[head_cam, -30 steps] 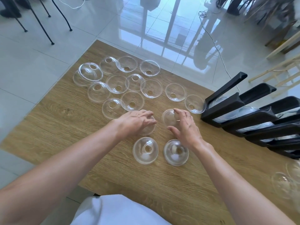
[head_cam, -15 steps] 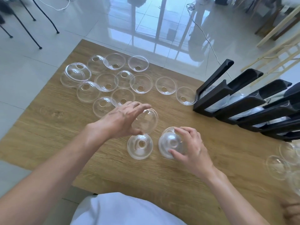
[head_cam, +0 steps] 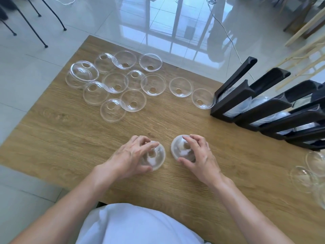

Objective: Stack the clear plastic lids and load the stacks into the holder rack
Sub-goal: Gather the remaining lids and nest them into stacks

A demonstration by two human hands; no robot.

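Starting at the far left corner of the desk [head_cam: 66, 131], a loose cluster of clear plastic lids [head_cam: 116, 83] is spread out, several overlapping, so where one rim ends and the next begins is hard to make out. Some lie dome-up, others hollow-up, and the leftmost dome [head_cam: 84, 72] sits tilted on top of another. Two more lids trail toward the right along the far edge — one alone [head_cam: 181, 87], one [head_cam: 204, 98] touching the foot of the rack.

Near the front edge, the left hand [head_cam: 131, 158] is clamped over a dome-up lid [head_cam: 156, 156], fingers curled on its crown and thumb at its near rim; the hand hides much of it, and whether one lid or several lie under there cannot be told. Just beside it, apart by a narrow strip of wood, the right hand [head_cam: 200, 155] grips a second dome-up lid [head_cam: 179, 149] the same way. Both lids rest on the desk.

Over at the right edge stands the black holder rack [head_cam: 263, 106], its slanted channels cut off by the frame — pale stacked lids show through the gaps, but their count is unreadable. At the near right, a few more lids [head_cam: 306, 176] sit blurred and partly out of frame. A white garment [head_cam: 137, 226] fills the bottom.
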